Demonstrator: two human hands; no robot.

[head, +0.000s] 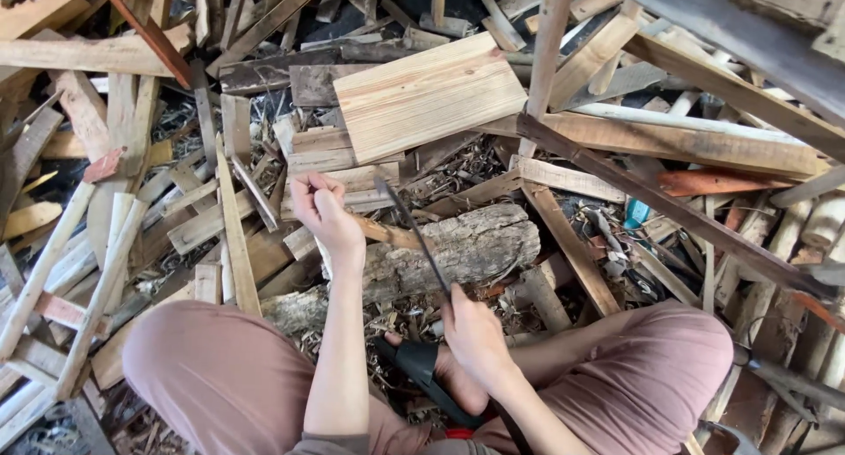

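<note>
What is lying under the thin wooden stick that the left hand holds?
The thin wooden stick rests on a thick grey bark-covered log. Wood shavings and scrap boards surround the log. The ground under the log is covered. The left hand hides the stick's end; the right hand holds a dark blade.

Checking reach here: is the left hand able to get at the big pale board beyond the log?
Probably yes. The left hand lies just short of the board, nothing between, though it already holds a stick.

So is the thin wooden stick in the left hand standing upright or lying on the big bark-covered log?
Lying: the thin wooden stick slants across the log, left hand gripping its end.
</note>
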